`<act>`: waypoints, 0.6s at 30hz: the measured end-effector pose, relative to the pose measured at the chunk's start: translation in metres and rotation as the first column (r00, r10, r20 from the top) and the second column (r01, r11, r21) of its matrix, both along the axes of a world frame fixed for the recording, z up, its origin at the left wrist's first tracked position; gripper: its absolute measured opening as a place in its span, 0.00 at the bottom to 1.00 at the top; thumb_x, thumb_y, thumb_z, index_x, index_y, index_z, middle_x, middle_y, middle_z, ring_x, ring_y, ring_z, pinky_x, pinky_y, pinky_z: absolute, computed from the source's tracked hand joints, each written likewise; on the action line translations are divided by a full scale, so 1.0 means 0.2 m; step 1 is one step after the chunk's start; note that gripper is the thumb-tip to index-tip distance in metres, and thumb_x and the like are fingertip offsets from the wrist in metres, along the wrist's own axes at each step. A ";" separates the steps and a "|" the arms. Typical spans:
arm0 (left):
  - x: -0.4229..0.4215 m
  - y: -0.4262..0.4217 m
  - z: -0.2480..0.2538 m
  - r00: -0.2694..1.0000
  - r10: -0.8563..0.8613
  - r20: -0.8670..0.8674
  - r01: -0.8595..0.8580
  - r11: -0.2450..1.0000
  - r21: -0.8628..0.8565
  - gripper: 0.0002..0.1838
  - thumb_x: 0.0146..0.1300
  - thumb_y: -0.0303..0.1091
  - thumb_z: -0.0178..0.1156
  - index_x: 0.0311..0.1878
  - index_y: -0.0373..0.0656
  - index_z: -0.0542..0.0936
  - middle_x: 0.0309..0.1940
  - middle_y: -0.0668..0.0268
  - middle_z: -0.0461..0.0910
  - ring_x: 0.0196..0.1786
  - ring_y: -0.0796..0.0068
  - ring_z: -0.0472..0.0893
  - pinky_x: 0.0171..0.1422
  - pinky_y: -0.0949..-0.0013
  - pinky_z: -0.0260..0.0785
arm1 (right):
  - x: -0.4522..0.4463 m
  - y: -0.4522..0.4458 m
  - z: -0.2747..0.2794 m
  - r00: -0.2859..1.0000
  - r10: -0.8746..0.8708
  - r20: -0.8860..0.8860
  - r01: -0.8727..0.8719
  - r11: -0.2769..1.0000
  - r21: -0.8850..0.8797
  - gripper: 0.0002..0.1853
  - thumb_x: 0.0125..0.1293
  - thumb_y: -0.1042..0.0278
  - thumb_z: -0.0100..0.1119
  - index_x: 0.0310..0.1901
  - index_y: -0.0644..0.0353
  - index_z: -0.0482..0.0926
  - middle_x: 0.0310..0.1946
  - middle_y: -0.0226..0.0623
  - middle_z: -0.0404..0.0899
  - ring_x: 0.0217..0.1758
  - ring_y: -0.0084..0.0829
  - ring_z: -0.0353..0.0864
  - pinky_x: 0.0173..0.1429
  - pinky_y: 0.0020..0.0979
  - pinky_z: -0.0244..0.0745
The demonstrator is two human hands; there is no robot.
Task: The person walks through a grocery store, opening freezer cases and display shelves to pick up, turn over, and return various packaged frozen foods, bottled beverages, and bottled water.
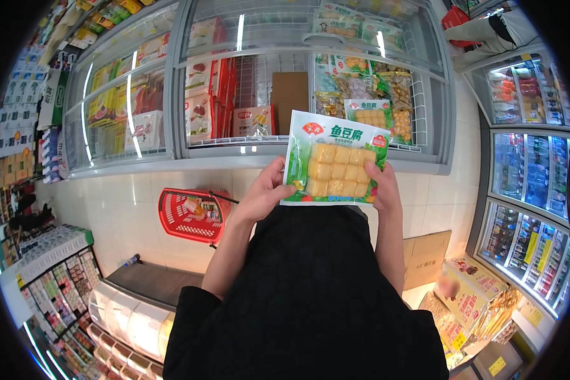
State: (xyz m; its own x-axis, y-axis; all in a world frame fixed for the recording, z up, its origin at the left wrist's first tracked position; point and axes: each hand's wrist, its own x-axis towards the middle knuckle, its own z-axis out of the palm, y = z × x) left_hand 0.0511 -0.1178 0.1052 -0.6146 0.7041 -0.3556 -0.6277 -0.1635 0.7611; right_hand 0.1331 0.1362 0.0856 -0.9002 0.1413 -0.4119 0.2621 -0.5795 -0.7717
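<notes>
A flat packet of fish tofu, green and white with yellow cubes behind a clear window, is held in front of my body. Its left edge is pinched by my left hand, thumb on the front face. On the right edge, my right hand grips it the same way, thumb over the window. Just beyond stands a glass-topped freezer. Inside it lies a similar fish tofu packet, partly covered by the one I hold, among other bagged foods. Red and white packets stand in the middle section.
On the floor to the left sits a red shopping basket with a few items inside. Upright drink fridges line the right side. A cardboard box stands at lower right, and another person's leg shows at upper right.
</notes>
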 end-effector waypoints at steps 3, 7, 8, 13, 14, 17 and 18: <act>0.00 -0.01 0.01 1.000 -0.005 -0.002 0.005 1.000 0.022 0.27 0.56 0.18 0.50 0.61 0.35 0.62 0.51 0.64 0.75 0.52 0.78 0.76 0.59 0.71 0.66 | 0.02 0.00 0.01 1.000 0.013 -0.001 -0.013 1.000 0.023 0.23 0.64 0.62 0.59 0.56 0.69 0.70 0.49 0.40 0.77 0.50 0.29 0.78 0.52 0.30 0.75; 0.03 -0.02 0.00 1.000 0.000 0.021 -0.001 0.999 0.043 0.27 0.56 0.17 0.50 0.61 0.35 0.62 0.51 0.63 0.75 0.53 0.78 0.76 0.59 0.71 0.66 | 0.03 -0.02 0.02 1.000 0.010 0.011 -0.010 0.999 0.034 0.23 0.64 0.62 0.59 0.55 0.69 0.70 0.49 0.40 0.78 0.49 0.29 0.78 0.52 0.30 0.74; 0.03 -0.02 0.00 1.000 0.002 0.023 -0.003 0.999 0.043 0.27 0.56 0.17 0.50 0.61 0.35 0.62 0.51 0.63 0.75 0.53 0.78 0.76 0.59 0.71 0.66 | 0.04 -0.02 0.02 1.000 0.012 0.010 -0.013 0.999 0.038 0.23 0.64 0.63 0.60 0.55 0.69 0.70 0.49 0.40 0.78 0.49 0.29 0.78 0.52 0.30 0.74; 0.06 -0.05 -0.03 0.999 0.022 0.027 -0.023 1.000 0.013 0.35 0.52 0.17 0.49 0.67 0.35 0.56 0.53 0.58 0.75 0.55 0.71 0.77 0.62 0.67 0.68 | 0.05 -0.04 0.00 1.000 0.021 0.009 -0.021 1.000 0.023 0.23 0.64 0.64 0.59 0.55 0.70 0.70 0.49 0.40 0.77 0.49 0.29 0.78 0.52 0.31 0.75; 0.07 -0.05 -0.04 0.999 0.023 0.035 -0.023 1.000 0.010 0.35 0.52 0.17 0.49 0.67 0.35 0.56 0.53 0.58 0.75 0.55 0.71 0.77 0.62 0.67 0.68 | 0.06 -0.04 0.00 1.000 0.025 0.007 -0.025 1.000 0.010 0.23 0.64 0.64 0.59 0.55 0.70 0.70 0.49 0.41 0.77 0.49 0.29 0.78 0.52 0.31 0.75; 0.07 -0.06 -0.06 0.996 0.024 0.089 -0.029 0.999 0.046 0.37 0.50 0.16 0.48 0.68 0.34 0.55 0.54 0.57 0.74 0.57 0.69 0.76 0.63 0.66 0.67 | 0.07 -0.05 0.00 0.999 0.019 0.031 -0.019 1.000 -0.002 0.23 0.64 0.64 0.59 0.56 0.70 0.69 0.49 0.41 0.77 0.49 0.29 0.78 0.52 0.31 0.75; 0.08 -0.06 -0.07 0.995 0.018 0.097 -0.024 0.998 0.056 0.37 0.49 0.16 0.47 0.68 0.34 0.55 0.55 0.57 0.74 0.57 0.69 0.76 0.64 0.66 0.67 | 0.08 -0.05 0.00 0.999 0.022 0.036 -0.022 1.000 -0.003 0.23 0.64 0.64 0.59 0.56 0.70 0.69 0.49 0.41 0.77 0.49 0.29 0.78 0.52 0.31 0.75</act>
State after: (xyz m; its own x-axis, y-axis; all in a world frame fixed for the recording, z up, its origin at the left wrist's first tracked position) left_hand 0.0672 -0.1295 0.0916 -0.5942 0.7120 -0.3741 -0.6939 -0.2187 0.6861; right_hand 0.1481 0.1257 0.0851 -0.8878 0.1208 -0.4440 0.3018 -0.5755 -0.7601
